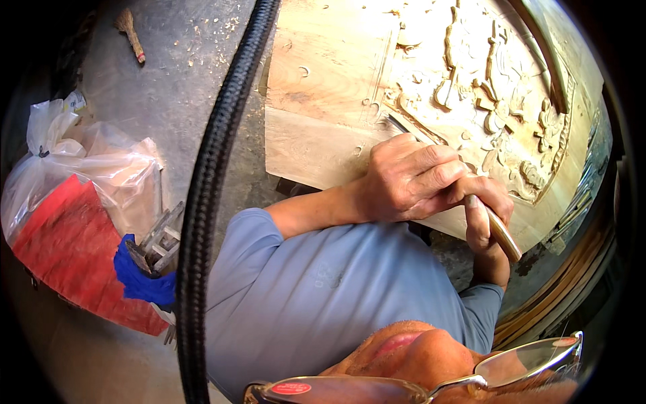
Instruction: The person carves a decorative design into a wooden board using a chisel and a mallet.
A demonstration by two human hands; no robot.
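Observation:
My left hand (407, 176) is closed low around the shaft of a carving chisel (505, 237), close over the wood. My right hand (486, 207) wraps the brown handle, its thumb lying along it and the butt end sticking out below. Past my left fingers the metal blade slants up and left, its end at the border of the carving. The pale wooden panel (316, 145) under both hands is plain on the left and bears raised relief carving (498, 114) on the right. Part of the blade is hidden by my left hand.
Curled shavings lie on the panel. A dark braided cable (219, 135) crosses the view. On the grey surface at left are a small straw brush (130, 35), a clear plastic bag (101, 151), red sheeting (74, 256) and blue cloth (145, 283). Thin tools (572, 219) line the right edge.

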